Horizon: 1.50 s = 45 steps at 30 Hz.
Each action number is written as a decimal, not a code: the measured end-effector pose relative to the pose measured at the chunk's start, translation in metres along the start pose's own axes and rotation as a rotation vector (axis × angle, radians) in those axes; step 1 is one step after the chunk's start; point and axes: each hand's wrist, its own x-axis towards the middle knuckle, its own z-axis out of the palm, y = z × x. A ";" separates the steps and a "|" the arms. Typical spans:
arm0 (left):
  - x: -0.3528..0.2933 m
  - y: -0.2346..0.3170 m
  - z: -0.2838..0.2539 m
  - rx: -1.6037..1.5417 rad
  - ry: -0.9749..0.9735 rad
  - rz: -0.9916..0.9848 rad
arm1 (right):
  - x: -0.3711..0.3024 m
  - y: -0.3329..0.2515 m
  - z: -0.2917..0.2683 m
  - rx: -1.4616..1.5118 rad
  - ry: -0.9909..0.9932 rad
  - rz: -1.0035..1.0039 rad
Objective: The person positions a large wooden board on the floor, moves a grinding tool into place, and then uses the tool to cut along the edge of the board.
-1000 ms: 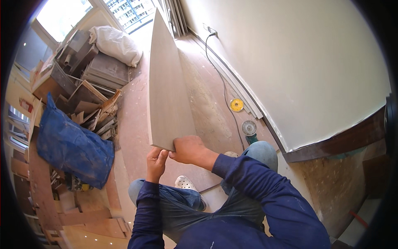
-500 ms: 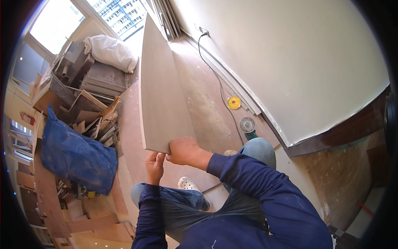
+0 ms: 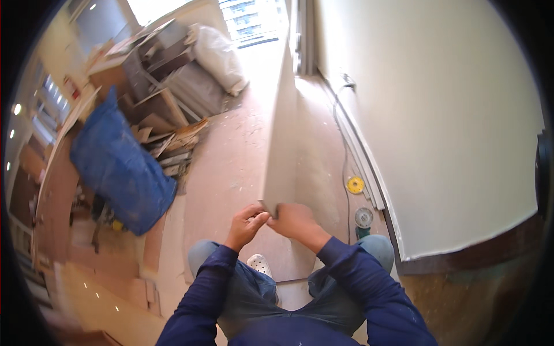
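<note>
A long pale wooden board (image 3: 280, 144) stretches away from me, tipped up nearly on its edge, so its broad face shows as a narrow strip. My left hand (image 3: 245, 226) is closed at the board's near corner, thumb and fingers pinched on it. Right beside it, my right hand (image 3: 299, 225) wraps the near end from the right, its fingers partly hidden behind the board and slightly blurred. Both hands are close together above the floor between my bent knees. The far end of the board fades into the window glare.
An angle grinder (image 3: 363, 219) and a yellow disc (image 3: 355, 185) lie on the right near a wall, beside a black cable (image 3: 345, 150) and long strips (image 3: 366, 173). Leftward are a blue sack (image 3: 124, 167), scrap wood (image 3: 173, 144), stacked panels (image 3: 193, 89) and a white sack (image 3: 218, 60).
The board has swung to the right in view and turned more onto its edge, its face narrowing. Both hands moved right with it, still holding its near end. The whole view has also shifted.
</note>
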 end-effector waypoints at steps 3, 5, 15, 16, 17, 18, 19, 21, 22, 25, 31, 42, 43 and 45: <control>0.001 0.008 -0.001 -0.026 0.007 0.022 | 0.007 0.009 0.014 -0.009 0.033 -0.018; -0.001 0.006 -0.004 -0.046 0.025 0.025 | 0.008 0.010 0.018 0.005 0.044 -0.005; 0.001 0.035 0.000 -0.021 0.057 0.202 | 0.001 -0.002 0.005 -0.070 -0.050 -0.061; 0.004 0.042 0.006 -0.009 0.070 0.218 | 0.003 -0.003 0.003 -0.053 -0.082 -0.039; 0.004 0.048 0.006 0.017 0.084 0.228 | 0.006 -0.007 0.004 -0.024 -0.118 -0.026; 0.009 0.050 0.012 0.028 0.115 0.242 | 0.007 -0.004 0.000 -0.015 -0.142 0.004; 0.015 0.050 0.018 0.039 0.145 0.255 | 0.007 0.003 -0.006 -0.055 -0.183 -0.093; 0.024 0.053 0.020 0.051 0.181 0.254 | 0.001 0.023 -0.012 -0.001 -0.126 -0.110; 0.028 0.055 0.018 0.048 0.188 0.238 | 0.001 0.029 -0.014 0.030 -0.097 -0.118; 0.034 0.051 0.012 0.066 0.191 0.224 | 0.011 0.007 -0.064 0.103 0.033 0.234; 0.034 0.052 0.028 0.033 0.189 0.208 | 0.061 0.051 -0.087 0.726 0.568 0.376; 0.029 0.072 0.024 -0.050 0.124 0.023 | 0.090 0.150 -0.012 0.643 0.598 0.676; 0.031 0.077 0.023 -0.025 0.106 -0.033 | 0.075 0.161 -0.007 0.666 0.581 0.738; 0.032 0.084 0.020 0.027 0.035 -0.142 | 0.033 0.172 0.001 0.876 0.739 0.902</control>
